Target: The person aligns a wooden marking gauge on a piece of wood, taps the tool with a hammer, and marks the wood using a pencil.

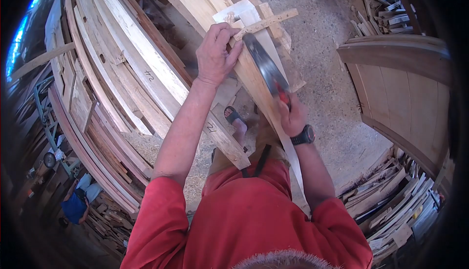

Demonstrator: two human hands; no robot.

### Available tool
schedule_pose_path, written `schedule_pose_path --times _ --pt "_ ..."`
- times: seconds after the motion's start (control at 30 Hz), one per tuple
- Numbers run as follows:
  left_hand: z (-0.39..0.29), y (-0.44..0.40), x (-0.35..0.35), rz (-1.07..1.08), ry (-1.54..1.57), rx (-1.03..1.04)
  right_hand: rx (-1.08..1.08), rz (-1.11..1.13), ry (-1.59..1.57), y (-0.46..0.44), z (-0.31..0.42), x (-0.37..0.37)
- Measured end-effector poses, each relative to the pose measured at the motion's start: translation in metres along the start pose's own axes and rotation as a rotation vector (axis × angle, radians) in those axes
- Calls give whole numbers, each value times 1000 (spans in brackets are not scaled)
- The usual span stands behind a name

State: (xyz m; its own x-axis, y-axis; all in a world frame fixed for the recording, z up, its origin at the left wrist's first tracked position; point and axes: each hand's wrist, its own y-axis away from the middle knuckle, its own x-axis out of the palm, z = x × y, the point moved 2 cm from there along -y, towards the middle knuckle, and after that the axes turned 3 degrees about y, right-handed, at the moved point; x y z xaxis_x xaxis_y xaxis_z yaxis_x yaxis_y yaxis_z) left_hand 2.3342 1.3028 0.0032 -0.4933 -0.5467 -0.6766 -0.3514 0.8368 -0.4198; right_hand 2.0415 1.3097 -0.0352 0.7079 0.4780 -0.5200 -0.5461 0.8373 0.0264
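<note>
My left hand (217, 54) is at the upper middle, its fingers pinching the left end of a narrow light wooden strip (273, 21). The strip lies slantwise across a long pale board (251, 73) on the workpiece. In my right hand (294, 117), which wears a black watch, is the red handle of a saw (266, 66). Motion blurs the dark blade, whose tip is close to the strip. A white block (238, 12) lies just beyond my left fingers.
Long boards (141, 64) are stacked on the left, one board end (229, 147) near my waist. A curved wooden panel (398, 88) stands at right. Scrap wood (391, 205) is piled lower right. A person in blue (74, 206) is far lower left.
</note>
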Motion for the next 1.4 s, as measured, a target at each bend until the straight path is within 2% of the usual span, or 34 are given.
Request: schedule_pose_path --times 0.07,0.2,0.27,0.37,0.47,0.57,0.7,0.77,0.9,0.97,1.07,1.2,1.4 --pt "-3 0 0 7 8 -10 69 20 196 -18 -1 2" --pt "-3 -2 3 -11 14 -3 52 -78 90 -14 -5 -4" --pt "-3 -3 3 -15 10 4 -61 -100 17 -7 -10 -12" --pt "-3 -3 4 -18 -3 12 -83 29 169 -13 -16 -20" --pt "-8 -2 4 -9 -7 5 6 20 197 -25 -12 -19" --pt "-8 -4 4 -4 -14 -1 21 -48 55 -17 -17 -19" --pt "-8 -4 5 -1 -21 2 -12 -59 47 -6 -26 -22" --pt "-7 -4 5 1 -21 0 -73 32 74 -12 -21 -23" --pt "-7 -4 6 32 -3 -26 -7 63 183 -24 -19 -15" --pt "-7 -5 7 8 -7 -7 -8 8 37 -19 -22 -12" --pt "-7 -4 6 -17 -19 14 -52 73 -4 -9 -38 -15" --pt "-10 -4 6 44 -34 -27 -14 67 98 -24 -21 -15" --pt "-6 -3 8 -5 -19 18 22 -44 -134 -10 -35 -12"
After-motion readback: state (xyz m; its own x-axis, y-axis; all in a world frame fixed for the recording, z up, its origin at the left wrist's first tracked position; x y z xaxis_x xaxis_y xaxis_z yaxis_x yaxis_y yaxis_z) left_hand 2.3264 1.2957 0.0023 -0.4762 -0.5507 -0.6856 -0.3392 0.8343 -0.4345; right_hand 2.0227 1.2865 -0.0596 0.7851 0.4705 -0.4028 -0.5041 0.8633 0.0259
